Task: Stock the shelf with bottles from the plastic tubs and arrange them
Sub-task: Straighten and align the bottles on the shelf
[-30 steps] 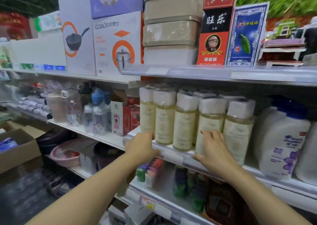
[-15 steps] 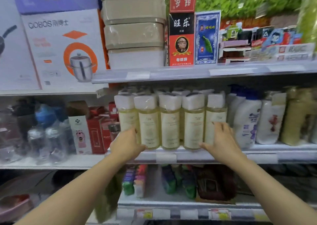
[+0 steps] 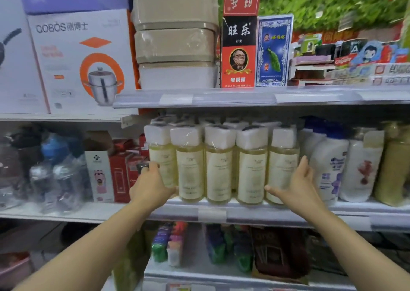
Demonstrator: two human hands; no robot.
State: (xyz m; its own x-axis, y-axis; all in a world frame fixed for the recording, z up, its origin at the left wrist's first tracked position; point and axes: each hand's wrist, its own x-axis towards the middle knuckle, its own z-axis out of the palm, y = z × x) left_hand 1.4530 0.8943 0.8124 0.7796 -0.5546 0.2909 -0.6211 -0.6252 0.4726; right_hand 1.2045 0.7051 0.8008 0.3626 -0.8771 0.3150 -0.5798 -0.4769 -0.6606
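Both hands have slid outward: the left hand (image 3: 153,186) cups the row's leftmost bottle (image 3: 163,157), the right hand (image 3: 298,184) lies flat against the rightmost bottle (image 3: 282,164), probably squaring the bottles between them on the shelf (image 3: 244,215).

Your left hand (image 3: 152,185) covered the lower part of the leftmost bottle (image 3: 162,157), so you could not see its base on the shelf (image 3: 255,215). Your right hand (image 3: 298,185) hid the lower right side of the rightmost bottle (image 3: 282,157). The small print on every label was too fine to read. Behind the front row, only the wrapped caps of a second row (image 3: 210,120) showed. The clear bottles (image 3: 55,179) at far left were blurred. The goods on the lower shelf (image 3: 221,248) sat in shadow, and the picture's bottom edge cut off both your forearms.
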